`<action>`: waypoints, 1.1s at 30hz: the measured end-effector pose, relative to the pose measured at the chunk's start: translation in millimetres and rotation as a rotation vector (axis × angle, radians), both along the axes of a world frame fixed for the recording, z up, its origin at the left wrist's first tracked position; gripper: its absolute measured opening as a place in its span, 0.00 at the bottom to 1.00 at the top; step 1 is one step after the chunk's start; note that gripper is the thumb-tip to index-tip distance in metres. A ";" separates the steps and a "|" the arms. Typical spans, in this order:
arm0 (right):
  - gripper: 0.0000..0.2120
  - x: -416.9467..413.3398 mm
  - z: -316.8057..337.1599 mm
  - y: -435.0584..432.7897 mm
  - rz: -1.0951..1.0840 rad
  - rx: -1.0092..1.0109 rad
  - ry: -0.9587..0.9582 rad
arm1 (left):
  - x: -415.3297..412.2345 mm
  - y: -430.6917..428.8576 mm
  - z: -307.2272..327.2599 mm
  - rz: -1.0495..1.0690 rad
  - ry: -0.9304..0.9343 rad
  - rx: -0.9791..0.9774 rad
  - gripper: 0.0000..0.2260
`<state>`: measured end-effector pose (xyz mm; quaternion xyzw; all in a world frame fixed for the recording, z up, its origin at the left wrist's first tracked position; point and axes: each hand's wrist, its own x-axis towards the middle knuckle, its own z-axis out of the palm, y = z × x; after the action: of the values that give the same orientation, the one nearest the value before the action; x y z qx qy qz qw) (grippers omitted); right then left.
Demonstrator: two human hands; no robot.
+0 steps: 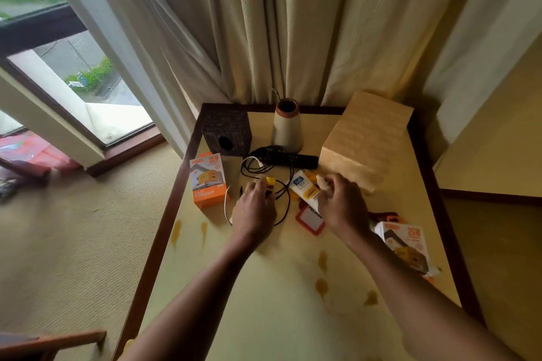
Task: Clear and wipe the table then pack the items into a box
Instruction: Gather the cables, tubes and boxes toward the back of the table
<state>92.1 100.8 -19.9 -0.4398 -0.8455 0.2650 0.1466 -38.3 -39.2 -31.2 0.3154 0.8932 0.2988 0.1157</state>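
- Your left hand (254, 208) is lying palm down over the tangle of black cable (283, 199), its fingers (258, 184) curling onto a small yellow charger plug (270, 182); whether they are actually gripping it you cannot tell from here.
- Your right hand (341, 204) is hovering beside the white cream tube (305, 189), fingers loosely bent and pinching something small and pale at the tips; motion blur is hiding what it is.
- A red-framed card holder (309, 221) is lying just under your right wrist, touching the tube's lower end.
- An orange fast charger box (208, 183) is standing upright left of your left hand, and a second charger box (406, 243) is lying tilted beside your right forearm.
- A black remote (296, 160) is sitting behind the cables, with a ceramic vase (286, 126) and a dark speaker cube (227, 133) further back.
- A brown cardboard box (366, 138) is standing closed at the back right corner.
- The bench (264, 302) is showing several amber spill marks (322, 286) near you.
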 end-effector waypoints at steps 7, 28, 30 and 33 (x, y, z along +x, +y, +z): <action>0.12 -64.0 -28.3 40.1 0.091 -0.010 -0.066 | -55.9 55.3 -6.5 -0.025 -0.069 -0.062 0.09; 0.43 106.1 -30.1 48.3 -0.352 -0.142 -0.563 | 89.4 -19.0 -85.7 -0.241 0.210 -0.208 0.23; 0.44 110.6 -29.9 52.1 -0.344 -0.197 -0.581 | 93.5 -33.2 -98.8 -0.262 0.185 -0.276 0.25; 0.42 115.9 -31.1 54.1 -0.365 -0.295 -0.533 | 92.0 -42.9 -108.9 -0.299 0.189 -0.308 0.27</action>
<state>208.0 154.9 -51.0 -0.6538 -0.7141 0.2294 -0.0995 53.7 -82.1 -140.1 0.4494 0.8785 0.1079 0.1212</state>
